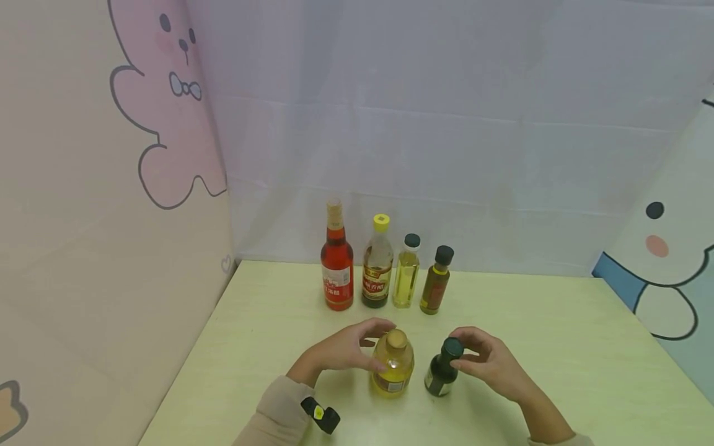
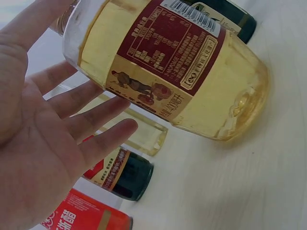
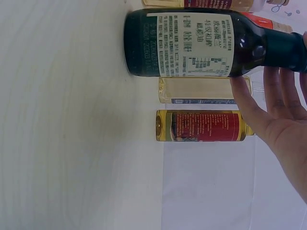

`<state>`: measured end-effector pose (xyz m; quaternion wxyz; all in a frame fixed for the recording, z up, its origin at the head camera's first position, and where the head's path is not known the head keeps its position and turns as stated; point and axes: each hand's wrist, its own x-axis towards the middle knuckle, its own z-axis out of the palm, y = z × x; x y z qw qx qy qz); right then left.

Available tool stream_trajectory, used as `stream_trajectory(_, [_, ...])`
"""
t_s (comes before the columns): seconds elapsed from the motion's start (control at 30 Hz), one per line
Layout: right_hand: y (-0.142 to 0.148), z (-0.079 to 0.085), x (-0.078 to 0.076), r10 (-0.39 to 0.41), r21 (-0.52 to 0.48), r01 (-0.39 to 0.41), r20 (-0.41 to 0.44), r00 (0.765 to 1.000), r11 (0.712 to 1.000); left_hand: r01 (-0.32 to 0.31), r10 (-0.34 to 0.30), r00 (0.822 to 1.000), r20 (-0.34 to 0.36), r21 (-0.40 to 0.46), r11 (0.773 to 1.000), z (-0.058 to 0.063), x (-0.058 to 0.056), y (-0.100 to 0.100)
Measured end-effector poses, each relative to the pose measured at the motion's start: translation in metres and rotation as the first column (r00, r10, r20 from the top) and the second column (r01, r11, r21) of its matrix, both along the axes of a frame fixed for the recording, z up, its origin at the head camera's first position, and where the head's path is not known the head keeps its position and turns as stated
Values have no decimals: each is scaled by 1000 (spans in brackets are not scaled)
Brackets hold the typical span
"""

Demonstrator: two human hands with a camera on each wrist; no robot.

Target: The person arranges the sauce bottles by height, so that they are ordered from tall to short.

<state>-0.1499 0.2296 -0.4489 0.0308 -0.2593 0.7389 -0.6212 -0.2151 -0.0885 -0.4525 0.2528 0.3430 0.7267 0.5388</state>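
Note:
In the head view, a bottle of yellow cooking oil [image 1: 393,365] with a tan cap stands near the front of the table. My left hand [image 1: 354,347] is around its left side, thumb in front and fingers behind. The left wrist view shows those fingers fairly straight and spread beside the oil bottle [image 2: 168,67], its palm uncurled. To the right is a small dark green bottle [image 1: 440,375] with a dark cap. My right hand [image 1: 493,362] pinches it at the neck and cap. A pale printed label shows on the dark bottle [image 3: 196,44] in the right wrist view.
Behind the hands stand a red vinegar bottle [image 1: 338,272], a yellow-capped sauce bottle [image 1: 376,272], a slim pale oil bottle [image 1: 406,275] and a dark-capped olive-brown bottle [image 1: 435,285]. A white cloth [image 1: 446,136] hangs behind the pale table [image 1: 558,359].

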Motion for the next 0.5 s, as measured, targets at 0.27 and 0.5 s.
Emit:
stream_trajectory(0.27, [0,1,0,-7,1,7,3,1000,1000,-14,14,1000,-13,-46,999,-2,6,1])
stream_trajectory(0.5, [0,0,0,-8,3,8,9,1000,1000,-46,46,999,-16,-31,998,-7,8,4])
